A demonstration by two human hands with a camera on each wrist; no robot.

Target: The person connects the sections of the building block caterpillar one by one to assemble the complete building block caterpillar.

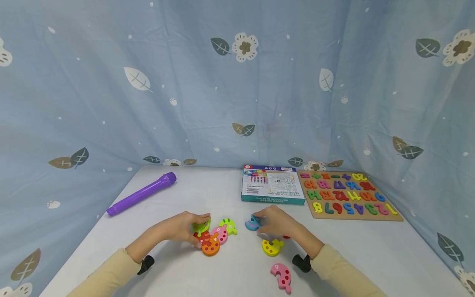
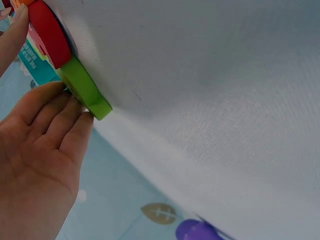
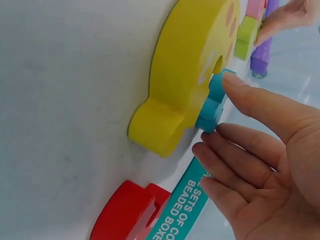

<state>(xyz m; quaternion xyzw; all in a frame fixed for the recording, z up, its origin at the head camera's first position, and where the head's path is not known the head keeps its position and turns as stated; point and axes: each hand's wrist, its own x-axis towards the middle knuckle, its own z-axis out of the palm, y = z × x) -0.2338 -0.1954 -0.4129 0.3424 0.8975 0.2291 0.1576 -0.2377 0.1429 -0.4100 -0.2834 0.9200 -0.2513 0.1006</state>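
Observation:
My left hand [image 1: 181, 227] holds the near end of a joined row of numbered puzzle pieces. Its fingers touch the green head piece [image 1: 201, 227], and its thumb lies by the red piece [image 2: 51, 35] marked 2. An orange piece [image 1: 210, 248], a pink piece [image 1: 220, 234] and a light green piece [image 1: 227, 225] continue the row. My right hand [image 1: 278, 222] pinches a blue puzzle piece [image 1: 252, 224] between thumb and fingers, apart from the row. Close by lie a yellow piece [image 1: 272, 248] and a red piece [image 3: 127, 212], the latter mostly hidden by that hand in the head view.
A pink piece [image 1: 283, 277] marked 9 lies nearer the front. Behind the right hand is a flat box [image 1: 273, 194], with a wooden number board [image 1: 319, 215] to its right. A purple stick [image 1: 142, 193] lies at back left, before a blue curtain [image 1: 208, 95].

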